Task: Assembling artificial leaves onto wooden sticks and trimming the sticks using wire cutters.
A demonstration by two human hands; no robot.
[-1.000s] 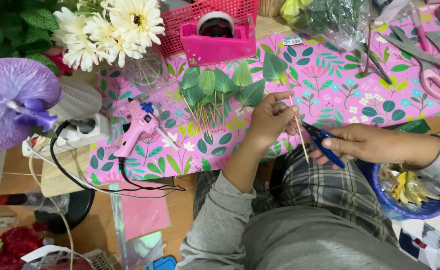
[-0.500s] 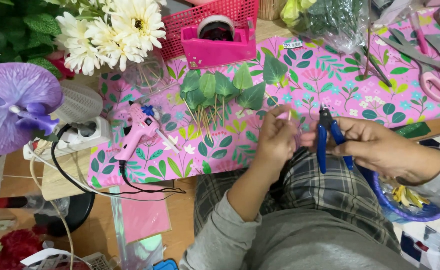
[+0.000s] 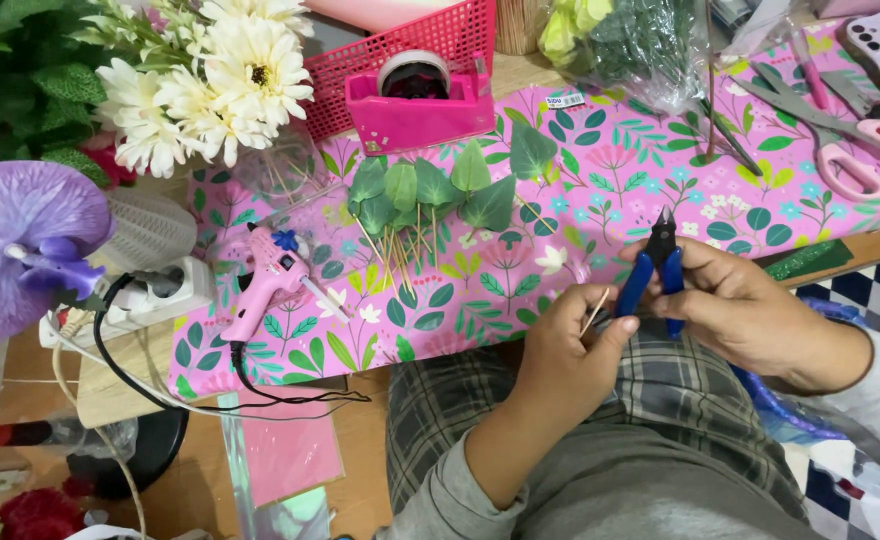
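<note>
Far to the left stands a purple fake orchid [image 3: 20, 240], and beside it a white power strip [image 3: 145, 297] with a black cord trailing off. Next comes a pink glue gun [image 3: 265, 283], lying on the pink flowered cloth [image 3: 600, 170] with its nozzle pointing right. Behind it, a fan of green fake leaves [image 3: 440, 190] on thin sticks rests on the cloth below a pink tape dispenser [image 3: 415, 95].

Moving toward the middle, the left hand [image 3: 565, 345] is curled nearly closed, thumb and fingertips pinching a thin wooden stick [image 3: 593, 311]. The stick is held over the lap, just off the table edge, and it slants up and to the right, its upper end aimed at the cutters.

Just to the right, the right hand [image 3: 740, 310] is wrapped around the blue handles of a small pair of wire cutters [image 3: 655, 268]. The cutters stand nearly upright, black tips pointing away from the person, handles not squeezed fully together as far as I can tell. So the stick lies just left of the cutters and a little below the tips; the two tools are very near each other but seem not to touch.

Further right, pink-handled scissors [image 3: 855, 160] lie on the cloth, well apart from both hands.
</note>
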